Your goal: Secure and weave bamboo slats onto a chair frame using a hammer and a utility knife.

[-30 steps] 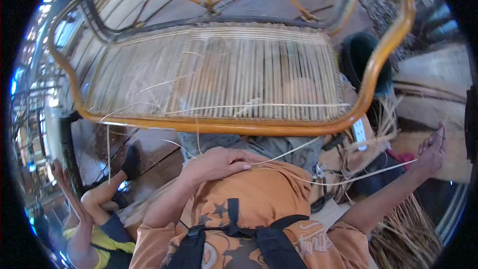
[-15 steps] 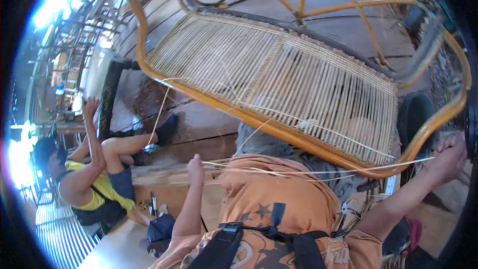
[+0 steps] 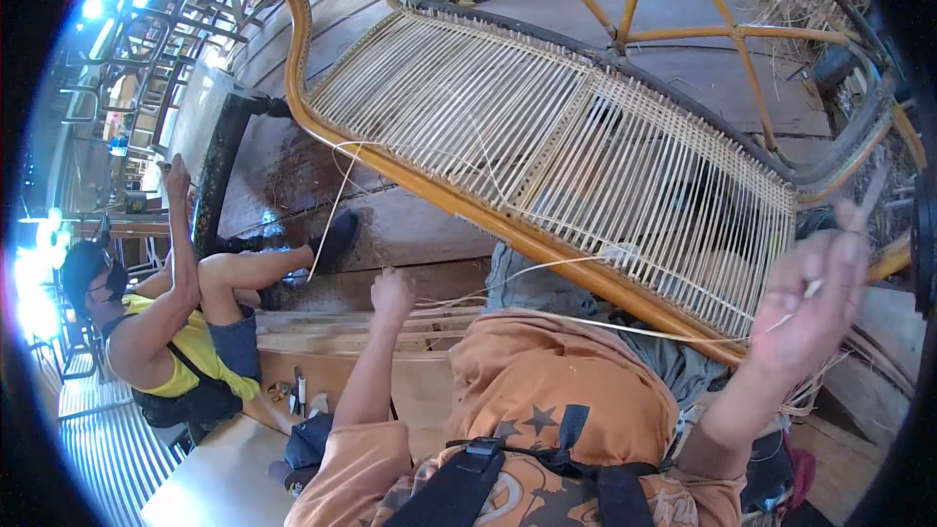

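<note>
A long, thin, pale cane strand [image 3: 586,324] was stretched across the lap, from the left hand [image 3: 392,291] over the orange shirt [image 3: 547,400] to the raised right hand [image 3: 815,303]. The right hand's fingers were pinched shut on the strand's end, thumb against forefinger, the other fingers loosely spread. The left hand's fingers were curled closed, apparently around the strand, though the grip itself was too small to be made out for certain. The strand was judged light, springy and pliant, liable to kink or split if bent sharply; it was best held near its end and guided along its length rather than crushed. Just beyond the knees lay the orange-framed curved rattan seat panel [image 3: 586,156], partly woven with pale parallel canes, to be taken as stiff and fairly light.

Against the view half a second earlier, the right hand had been lifted higher and brought nearer the camera, and the left hand had been raised slightly. A seated person in a yellow top [image 3: 166,332] was seen further left, one arm still raised
</note>
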Available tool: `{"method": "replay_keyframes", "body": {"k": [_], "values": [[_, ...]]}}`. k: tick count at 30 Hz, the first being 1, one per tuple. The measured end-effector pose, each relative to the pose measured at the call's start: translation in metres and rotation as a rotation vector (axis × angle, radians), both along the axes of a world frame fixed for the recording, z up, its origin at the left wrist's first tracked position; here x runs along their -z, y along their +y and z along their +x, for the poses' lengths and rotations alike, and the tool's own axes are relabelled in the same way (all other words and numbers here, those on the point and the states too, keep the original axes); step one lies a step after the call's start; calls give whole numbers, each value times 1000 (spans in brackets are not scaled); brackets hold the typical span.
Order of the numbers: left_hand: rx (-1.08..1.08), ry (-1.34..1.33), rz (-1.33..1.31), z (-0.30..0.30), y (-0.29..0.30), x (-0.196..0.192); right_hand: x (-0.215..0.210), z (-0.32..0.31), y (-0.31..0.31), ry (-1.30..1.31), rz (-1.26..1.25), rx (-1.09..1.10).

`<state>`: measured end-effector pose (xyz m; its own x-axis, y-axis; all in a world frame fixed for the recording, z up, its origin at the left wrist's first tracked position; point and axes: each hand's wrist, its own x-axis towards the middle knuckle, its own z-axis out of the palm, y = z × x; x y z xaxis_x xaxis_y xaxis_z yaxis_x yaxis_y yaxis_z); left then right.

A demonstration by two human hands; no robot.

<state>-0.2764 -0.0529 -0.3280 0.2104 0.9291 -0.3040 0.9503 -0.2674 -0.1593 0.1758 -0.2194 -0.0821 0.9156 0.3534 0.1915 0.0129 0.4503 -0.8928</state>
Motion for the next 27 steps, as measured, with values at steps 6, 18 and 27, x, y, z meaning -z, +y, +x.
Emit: {"method": "replay_keyframes", "body": {"k": [6, 18, 27], "values": [[519, -861, 47, 158, 45, -140, 58, -26, 32, 659, -63, -518], [797, -115, -535, 246, 95, -131, 147, -71, 10, 297, -641, -571], [924, -219, -617, 246, 105, -128, 168, -65, 3, 372, -637, -535]]}}
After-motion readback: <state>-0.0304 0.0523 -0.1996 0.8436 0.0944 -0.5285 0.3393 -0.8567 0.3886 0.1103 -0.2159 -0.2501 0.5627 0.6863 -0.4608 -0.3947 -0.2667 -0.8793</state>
